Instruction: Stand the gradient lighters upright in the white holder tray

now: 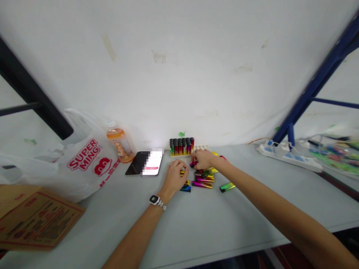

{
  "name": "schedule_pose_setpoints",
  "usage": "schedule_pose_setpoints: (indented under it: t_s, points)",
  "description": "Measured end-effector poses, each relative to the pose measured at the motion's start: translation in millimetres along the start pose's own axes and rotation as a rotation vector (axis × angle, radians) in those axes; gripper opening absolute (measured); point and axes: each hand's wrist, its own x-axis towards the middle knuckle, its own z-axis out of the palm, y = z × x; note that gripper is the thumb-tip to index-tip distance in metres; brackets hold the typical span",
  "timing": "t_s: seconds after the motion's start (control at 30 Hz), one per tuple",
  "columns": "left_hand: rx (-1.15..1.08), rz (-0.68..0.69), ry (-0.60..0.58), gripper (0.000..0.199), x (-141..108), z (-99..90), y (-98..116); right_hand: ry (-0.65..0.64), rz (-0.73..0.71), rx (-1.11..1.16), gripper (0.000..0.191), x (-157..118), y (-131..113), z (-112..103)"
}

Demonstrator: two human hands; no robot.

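Several upright lighters [181, 146] with black tops stand in rows at the wall, in the left part of a pale tray whose holes [206, 148] show on the right. My right hand [203, 159] is closed in a pinch on a magenta lighter [193, 164] just in front of the tray. To its left, my left hand [176, 175] has its fingers curled over a yellow lighter [182, 173], partly hidden by them. Loose metallic lighters [203, 184] lie in a pile between and below my hands. A green lighter [226, 187] lies apart, under my right forearm.
On the left are a phone [146, 163], an orange drink bottle [120, 144], a white plastic bag [84, 168] and a cardboard box [42, 218]. A power strip [288, 156] with cables lies right, beside a blue metal post [316, 74]. The wall [179, 82] closes off the back.
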Motion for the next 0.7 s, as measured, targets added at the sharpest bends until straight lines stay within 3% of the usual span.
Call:
schedule_pose_setpoints:
  t_s: [0.13,0.3,0.43,0.57,0.7]
  points:
    - [-0.028,-0.012,0.023,0.011,0,-1.4,-1,-0.017,0.013,0.048,0.023,12,-2,4]
    - [-0.166,-0.097,0.147,0.011,1,-3.0,-3,0.159,-0.088,0.244,0.019,9,-10,3]
    - [-0.306,-0.195,0.234,0.029,1,-4.7,-2,0.304,-0.093,0.562,0.019,-5,-26,-1]
    - [-0.456,-0.205,0.168,0.036,-1,-6.9,6,0.427,-0.067,0.81,0.018,-21,-44,1]
    - [-0.558,-0.206,0.065,0.04,-3,-11.0,15,0.532,-0.051,0.901,0.015,-30,-57,15]
